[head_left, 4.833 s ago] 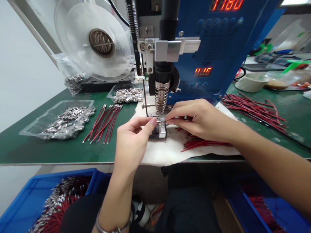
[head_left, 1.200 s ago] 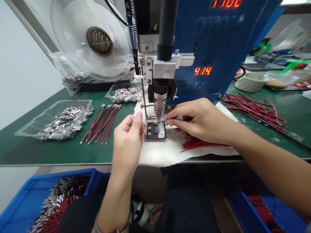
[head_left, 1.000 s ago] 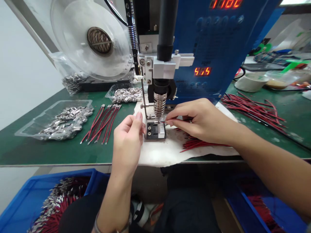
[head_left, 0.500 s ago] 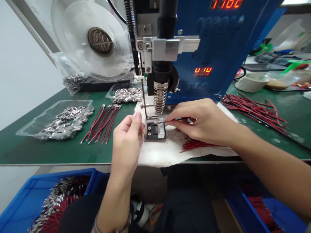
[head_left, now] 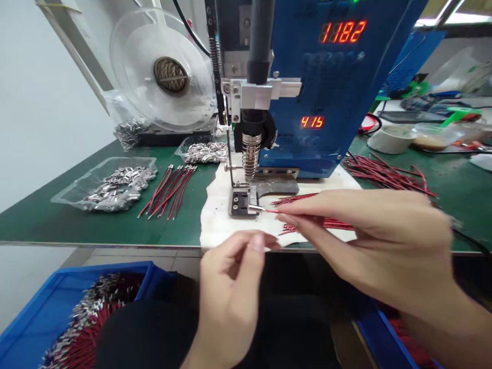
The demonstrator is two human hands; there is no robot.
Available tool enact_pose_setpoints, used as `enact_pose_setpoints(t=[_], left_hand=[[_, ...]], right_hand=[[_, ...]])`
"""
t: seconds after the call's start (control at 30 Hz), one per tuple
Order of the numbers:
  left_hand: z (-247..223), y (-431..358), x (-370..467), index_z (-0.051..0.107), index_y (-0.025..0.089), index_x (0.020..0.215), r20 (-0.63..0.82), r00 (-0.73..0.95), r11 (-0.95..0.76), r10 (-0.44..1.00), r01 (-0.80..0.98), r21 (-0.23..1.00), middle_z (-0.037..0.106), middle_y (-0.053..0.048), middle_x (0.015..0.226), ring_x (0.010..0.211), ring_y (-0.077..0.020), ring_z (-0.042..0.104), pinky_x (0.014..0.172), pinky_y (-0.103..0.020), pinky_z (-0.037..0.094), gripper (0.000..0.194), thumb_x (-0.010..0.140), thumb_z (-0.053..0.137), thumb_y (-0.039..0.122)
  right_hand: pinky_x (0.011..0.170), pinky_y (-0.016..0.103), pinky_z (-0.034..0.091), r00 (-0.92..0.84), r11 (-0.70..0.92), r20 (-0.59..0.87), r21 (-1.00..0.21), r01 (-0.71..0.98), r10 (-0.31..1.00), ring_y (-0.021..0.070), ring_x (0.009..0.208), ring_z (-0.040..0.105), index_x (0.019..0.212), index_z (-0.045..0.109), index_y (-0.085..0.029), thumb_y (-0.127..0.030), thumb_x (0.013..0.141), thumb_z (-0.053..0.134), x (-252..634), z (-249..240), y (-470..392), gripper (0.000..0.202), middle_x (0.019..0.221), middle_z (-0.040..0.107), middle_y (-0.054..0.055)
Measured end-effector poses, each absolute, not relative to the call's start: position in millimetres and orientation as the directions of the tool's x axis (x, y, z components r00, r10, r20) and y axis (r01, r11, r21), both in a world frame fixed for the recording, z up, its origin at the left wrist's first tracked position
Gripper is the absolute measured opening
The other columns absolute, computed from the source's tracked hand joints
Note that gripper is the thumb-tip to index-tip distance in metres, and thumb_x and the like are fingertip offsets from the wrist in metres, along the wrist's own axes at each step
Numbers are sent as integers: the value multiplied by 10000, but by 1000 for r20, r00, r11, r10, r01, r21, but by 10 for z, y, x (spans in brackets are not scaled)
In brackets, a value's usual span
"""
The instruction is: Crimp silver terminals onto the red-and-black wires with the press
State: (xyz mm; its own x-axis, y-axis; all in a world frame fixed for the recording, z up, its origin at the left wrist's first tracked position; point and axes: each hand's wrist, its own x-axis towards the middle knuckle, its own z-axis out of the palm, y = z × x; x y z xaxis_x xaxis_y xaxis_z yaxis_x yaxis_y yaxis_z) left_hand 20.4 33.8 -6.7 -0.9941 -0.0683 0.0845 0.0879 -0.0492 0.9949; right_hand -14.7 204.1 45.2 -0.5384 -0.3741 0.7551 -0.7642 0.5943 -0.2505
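My right hand [head_left: 369,246] pinches a thin red wire [head_left: 272,211] between thumb and forefinger. At the wire's tip is a small silver metal connector [head_left: 256,207], over the front right of the black fixture block [head_left: 240,203]; whether it touches cannot be told. My left hand [head_left: 232,287] is closed, fingers curled and thumb against them, below and in front of the fixture. Anything inside its fingers is hidden. Above the fixture hangs the soldering head [head_left: 250,154] with a coiled spring around its tip.
A blue machine [head_left: 307,92] with red displays stands behind. A clear tray [head_left: 103,192] of metal connectors and several finished wires [head_left: 169,192] lie left. Red wires [head_left: 384,174] are piled right. A blue bin [head_left: 146,277] sits low left. White paper [head_left: 215,210] lies under the fixture.
My right hand has drawn back right and toward me, bringing the connector off its place on the fixture. My left hand has moved from the fixture's left side down and right. The view has shifted.
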Motion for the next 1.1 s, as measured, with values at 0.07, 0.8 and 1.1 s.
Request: enact_pose_setpoints(t=[0.07,0.8,1.1], left_hand=[[-63,421,242,770,176,944,49,-993,-29,107,46,999,416,26,538,490,-66,283,455,-205,262,279,947,608,402],[-32,87,301,651,204,718,602,-799,706,-23,413,575,495,76,506,401,-57,397,424,-204,315,165,878,628,169],[398,-627,-439,603,241,709,348,-915,978,-205,-182,97,621,-23,626,651,-231,597,581,-326,341,288,894,478,423]], right_hand=[[715,186,590,-579,576,749,-331,-748,-321,138,785,763,891,767,-182,-113,891,670,-125,389,1952,119,888,804,11],[665,153,590,-928,160,341,-918,-363,-153,105,690,741,910,791,-248,-331,947,654,26,60,1840,165,858,796,-20],[560,164,505,-718,622,695,-578,-529,35,59,497,623,855,753,-319,-242,891,715,102,-103,2517,93,632,703,-110]])
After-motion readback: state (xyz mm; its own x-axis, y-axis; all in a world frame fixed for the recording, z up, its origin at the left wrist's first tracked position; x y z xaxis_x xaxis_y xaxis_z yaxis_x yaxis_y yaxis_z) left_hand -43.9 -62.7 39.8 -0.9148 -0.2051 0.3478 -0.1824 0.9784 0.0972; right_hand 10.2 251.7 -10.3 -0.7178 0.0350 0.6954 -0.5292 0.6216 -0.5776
